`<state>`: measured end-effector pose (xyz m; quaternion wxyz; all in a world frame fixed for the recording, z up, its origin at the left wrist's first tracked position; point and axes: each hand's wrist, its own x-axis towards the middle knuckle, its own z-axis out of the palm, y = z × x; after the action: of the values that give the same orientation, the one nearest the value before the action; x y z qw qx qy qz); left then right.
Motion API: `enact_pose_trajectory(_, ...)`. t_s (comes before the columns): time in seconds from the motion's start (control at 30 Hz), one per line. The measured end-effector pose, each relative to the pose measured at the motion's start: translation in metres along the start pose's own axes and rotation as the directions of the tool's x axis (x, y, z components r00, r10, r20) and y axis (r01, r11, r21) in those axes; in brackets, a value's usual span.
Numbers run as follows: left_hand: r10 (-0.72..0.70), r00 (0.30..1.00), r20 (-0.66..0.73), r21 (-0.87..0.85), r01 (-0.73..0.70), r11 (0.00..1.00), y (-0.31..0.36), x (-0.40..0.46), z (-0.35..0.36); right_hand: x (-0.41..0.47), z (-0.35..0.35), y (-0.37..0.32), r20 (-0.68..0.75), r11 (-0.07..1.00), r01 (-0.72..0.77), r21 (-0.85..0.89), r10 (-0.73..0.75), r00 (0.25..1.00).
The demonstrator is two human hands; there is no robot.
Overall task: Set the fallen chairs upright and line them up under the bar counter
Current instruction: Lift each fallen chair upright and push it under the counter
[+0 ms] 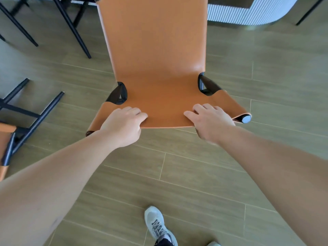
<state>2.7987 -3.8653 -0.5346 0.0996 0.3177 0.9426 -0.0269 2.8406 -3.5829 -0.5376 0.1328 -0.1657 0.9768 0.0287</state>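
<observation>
While both hands held the near edge of the orange chair (156, 50), its long axis ran straight away from the person, from that held edge toward the ribbed base of the bar bench (248, 13) at the far right. The left hand (124, 126) gripped the edge on the side farther from the bench, thumb on top and fingers curled under the leather; the right hand (211, 121) gripped the same edge on the bench side, fingers draped over the top and curling round it. Each grip was closed on the chair, not spread flat. Black frame loops showed through slots in the leather just beyond the hands, and a pale capped tube end (246, 118) stuck out beside the right hand, toward the bench. Whether the chair stood fully upright or was still tipped, I could not tell, since its feet were hidden.

The bench lay ahead and to the right of the grip, well apart from it, so the move would likely call for carrying or pushing the chair forward and rightward, the right hand leading. A second fallen chair (21, 121) lay on the floor, far from the bench, black legs pointing away from the person. More black legs (71, 27) stood beyond it, left of the bench.
</observation>
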Motion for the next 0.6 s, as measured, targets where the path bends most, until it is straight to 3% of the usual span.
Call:
enact_pose_trajectory(0.4, 0.103, 0.984, -0.145, 0.032, -0.100, 0.995, -0.041, 0.045, -0.049, 0.052, -0.050, 0.019, -0.028, 0.998, -0.057, 0.013, 0.057, 0.998)
enact_pose_trajectory(0.6, 0.125, 0.982, -0.143, 0.087, -0.114, 0.990, -0.063, 0.076, -0.071, 0.081, -0.072, 0.034, -0.052, 0.997, -0.072, -0.019, 0.071, 0.996)
